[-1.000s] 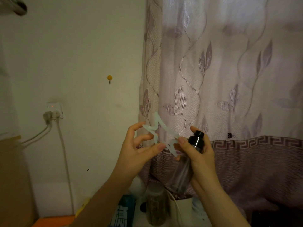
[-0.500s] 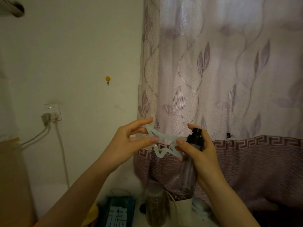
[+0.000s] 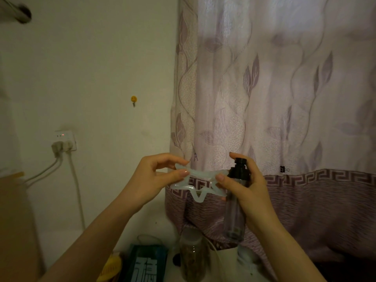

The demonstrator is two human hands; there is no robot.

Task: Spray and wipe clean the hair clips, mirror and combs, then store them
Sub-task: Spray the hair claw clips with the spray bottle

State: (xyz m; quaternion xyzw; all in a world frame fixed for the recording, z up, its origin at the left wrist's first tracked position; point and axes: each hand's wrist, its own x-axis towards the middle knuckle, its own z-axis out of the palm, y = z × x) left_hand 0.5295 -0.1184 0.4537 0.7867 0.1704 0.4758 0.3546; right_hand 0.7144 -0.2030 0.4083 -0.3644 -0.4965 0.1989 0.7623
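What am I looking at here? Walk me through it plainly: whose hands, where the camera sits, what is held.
There is no machine: a person wears a camera on the head, looking forward and down at their own hands. The left hand pinches a pale star-shaped clip at one end. The right hand grips a spray bottle with a black top, and its thumb touches the clip's other end. Behind hang a curtain and a wall socket. Low in the picture stand a jar and a dark box, dim and blurred.
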